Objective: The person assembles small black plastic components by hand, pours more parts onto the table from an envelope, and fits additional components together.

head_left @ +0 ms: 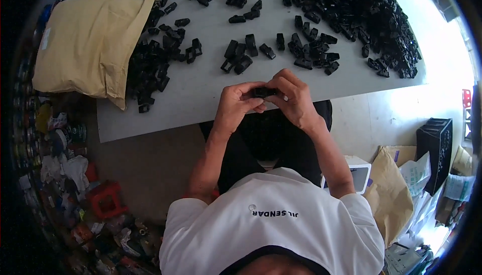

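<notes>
Both of my hands meet over the near edge of the white table (201,91). Between their fingertips is a small black plastic part (262,92). My left hand (236,105) pinches its left end, and my right hand (293,98) grips its right end. The fingers cover much of the part, so its exact kind does not show. Just beyond my hands lies a small group of similar black parts (243,64). Another cluster (315,49) sits a little farther right.
A big heap of black parts (371,14) covers the far right of the table. At the left, a brown paper bag (90,44) stands beside more black parts (150,69). A red stool (107,199) is on the cluttered floor, and a black crate (434,149) stands at right.
</notes>
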Tool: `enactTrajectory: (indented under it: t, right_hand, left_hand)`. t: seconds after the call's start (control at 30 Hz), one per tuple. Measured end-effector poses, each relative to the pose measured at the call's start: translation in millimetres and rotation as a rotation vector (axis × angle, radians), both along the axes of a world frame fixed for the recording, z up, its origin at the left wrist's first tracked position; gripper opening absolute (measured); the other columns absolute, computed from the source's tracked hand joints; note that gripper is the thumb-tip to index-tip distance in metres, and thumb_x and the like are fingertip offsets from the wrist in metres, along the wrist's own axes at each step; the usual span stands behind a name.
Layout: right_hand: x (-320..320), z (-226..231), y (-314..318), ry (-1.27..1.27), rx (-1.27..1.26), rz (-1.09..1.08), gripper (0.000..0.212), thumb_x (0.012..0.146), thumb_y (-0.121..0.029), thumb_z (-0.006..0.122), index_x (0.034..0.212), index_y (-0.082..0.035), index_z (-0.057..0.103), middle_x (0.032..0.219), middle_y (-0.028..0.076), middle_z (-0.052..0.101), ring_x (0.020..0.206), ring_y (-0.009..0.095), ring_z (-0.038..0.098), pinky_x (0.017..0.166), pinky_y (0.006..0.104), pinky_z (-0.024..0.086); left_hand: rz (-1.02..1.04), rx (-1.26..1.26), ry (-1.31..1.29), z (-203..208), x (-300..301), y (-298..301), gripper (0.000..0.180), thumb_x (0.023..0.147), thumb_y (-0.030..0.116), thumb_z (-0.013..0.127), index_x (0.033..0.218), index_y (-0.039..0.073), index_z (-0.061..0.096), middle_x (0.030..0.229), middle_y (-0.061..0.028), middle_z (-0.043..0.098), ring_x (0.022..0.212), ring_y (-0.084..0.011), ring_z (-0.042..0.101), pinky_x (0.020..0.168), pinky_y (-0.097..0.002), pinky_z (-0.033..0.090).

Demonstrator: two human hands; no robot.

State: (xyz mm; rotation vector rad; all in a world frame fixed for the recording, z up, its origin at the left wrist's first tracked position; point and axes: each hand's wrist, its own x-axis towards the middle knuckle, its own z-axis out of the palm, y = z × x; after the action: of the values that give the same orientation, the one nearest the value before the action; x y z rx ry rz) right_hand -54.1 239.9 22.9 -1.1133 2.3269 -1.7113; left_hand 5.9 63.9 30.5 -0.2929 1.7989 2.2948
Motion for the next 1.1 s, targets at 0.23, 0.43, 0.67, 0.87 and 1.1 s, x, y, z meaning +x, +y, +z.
enactTrajectory:
  t: [0.23,0.43,0.67,0.87,1.1]
  right_hand:
    - [11,0,5,-0.093,0.028,0.011,0.024,0.082,-0.016,0.069,0.097,-0.001,0.059,0.085,0.013,0.052,0.072,0.029,0.056,0.063,0.0363,0.046]
    - [27,-15,16,-0.49,0.061,0.112,0.023,0.086,-0.019,0.065,0.087,0.003,0.057,0.076,0.016,0.052,0.067,0.028,0.052,0.062,0.0349,0.042]
    - [22,-25,24,-0.068,0.219,0.211,0.016,0.084,-0.013,0.066,0.088,0.001,0.06,0.074,0.011,0.057,0.068,0.027,0.054,0.064,0.0341,0.045]
    - [-39,2,-30,0.246,0.316,-0.365,0.015,0.077,-0.006,0.066,0.09,-0.002,0.058,0.089,0.015,0.054,0.079,0.035,0.06,0.069,0.043,0.049]
    - [-69,-29,-52,0.467,0.565,-0.347,0.018,0.076,-0.007,0.065,0.089,-0.002,0.054,0.096,0.015,0.053,0.079,0.035,0.06,0.067,0.0434,0.05]
  left_hand:
    - [0.093,-0.052,0.08,-4,11,12,0.025,0.086,0.001,0.06,0.111,-0.002,0.058,0.084,-0.0053,0.061,0.064,-0.0077,0.056,0.06,-0.0206,0.049]
    - [0.135,-0.063,0.105,-12,29,20,0.022,0.085,-0.001,0.059,0.106,0.001,0.056,0.083,-0.0045,0.057,0.06,-0.0068,0.053,0.055,-0.02,0.046]
    - [0.127,-0.918,0.376,-16,19,2,0.029,0.082,0.003,0.067,0.11,0.003,0.057,0.091,-0.0133,0.054,0.079,-0.0281,0.057,0.067,-0.0368,0.046]
    - [0.334,-1.52,0.459,-26,-38,-4,0.027,0.077,0.007,0.071,0.099,0.004,0.056,0.095,-0.0128,0.047,0.091,-0.0316,0.051,0.076,-0.0421,0.044]
    - [0.234,-1.581,0.456,-32,-36,6,0.029,0.074,0.001,0.069,0.098,0.004,0.051,0.098,-0.0136,0.047,0.094,-0.0339,0.05,0.08,-0.0442,0.043]
